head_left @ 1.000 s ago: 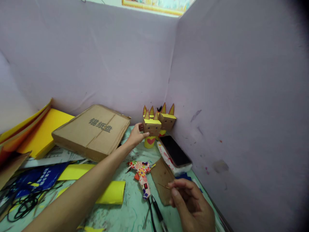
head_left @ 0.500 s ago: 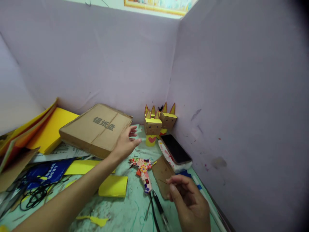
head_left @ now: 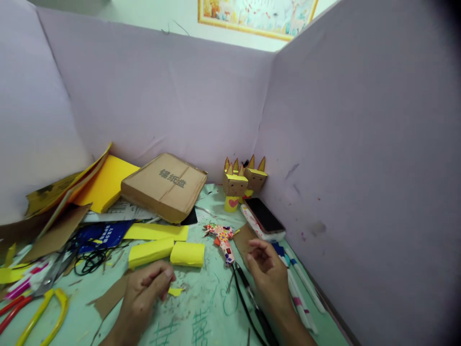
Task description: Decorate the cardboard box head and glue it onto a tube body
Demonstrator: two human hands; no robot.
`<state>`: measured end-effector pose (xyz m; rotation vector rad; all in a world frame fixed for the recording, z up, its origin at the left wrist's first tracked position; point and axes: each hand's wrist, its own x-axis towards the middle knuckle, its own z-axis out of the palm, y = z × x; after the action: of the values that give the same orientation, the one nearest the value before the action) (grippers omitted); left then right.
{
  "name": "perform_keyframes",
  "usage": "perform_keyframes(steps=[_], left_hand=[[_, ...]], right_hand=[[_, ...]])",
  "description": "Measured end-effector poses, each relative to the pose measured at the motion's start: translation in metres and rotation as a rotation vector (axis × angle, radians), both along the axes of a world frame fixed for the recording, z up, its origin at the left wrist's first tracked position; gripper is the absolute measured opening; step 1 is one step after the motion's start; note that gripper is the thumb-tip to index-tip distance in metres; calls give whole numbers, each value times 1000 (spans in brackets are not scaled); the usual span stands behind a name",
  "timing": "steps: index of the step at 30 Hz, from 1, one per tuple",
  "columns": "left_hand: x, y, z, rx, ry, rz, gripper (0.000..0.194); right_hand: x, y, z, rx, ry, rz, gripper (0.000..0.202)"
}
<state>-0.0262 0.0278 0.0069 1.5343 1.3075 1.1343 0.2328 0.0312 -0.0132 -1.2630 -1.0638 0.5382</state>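
Note:
My left hand (head_left: 146,293) is over the lower left of the green table, fingers curled together near a yellow scrap (head_left: 175,291); anything inside is hidden. Just above it lie two yellow paper rolls (head_left: 187,254). My right hand (head_left: 267,269) hovers beside a piece of brown cardboard (head_left: 243,240), its fingers curled with thumb and fingertips close; no held thing can be made out. Between the hands is a floral glue gun (head_left: 224,242) with a black cord, and a black pen (head_left: 245,282) lies by the cord.
Cardboard figures (head_left: 236,185) stand in the back corner, near a phone (head_left: 264,215) on a tissue pack. A flat cardboard box (head_left: 163,187) sits at back left. Scissors (head_left: 50,307), black string (head_left: 90,259) and yellow sheets lie left; markers (head_left: 300,302) lie right.
My left hand has come back from beside the cardboard box to the near left, its fingers now curled. My right hand stays near the brown cardboard. The view has shifted, showing scissors and markers.

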Motion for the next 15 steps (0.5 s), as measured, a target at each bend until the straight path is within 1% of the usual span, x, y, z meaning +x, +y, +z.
perform_keyframes(steps=[5, 10, 12, 15], left_hand=[[4, 1, 6, 135, -81, 123, 21], [1, 2, 13, 211, -91, 189, 20], [0, 4, 14, 237, -68, 234, 20], [-3, 8, 14, 299, 78, 319, 21]], right_hand=[[4, 1, -3, 4, -17, -18, 25], [6, 1, -7, 31, -3, 3, 24], [9, 2, -10, 78, -12, 20, 26], [13, 4, -13, 177, -34, 47, 35]])
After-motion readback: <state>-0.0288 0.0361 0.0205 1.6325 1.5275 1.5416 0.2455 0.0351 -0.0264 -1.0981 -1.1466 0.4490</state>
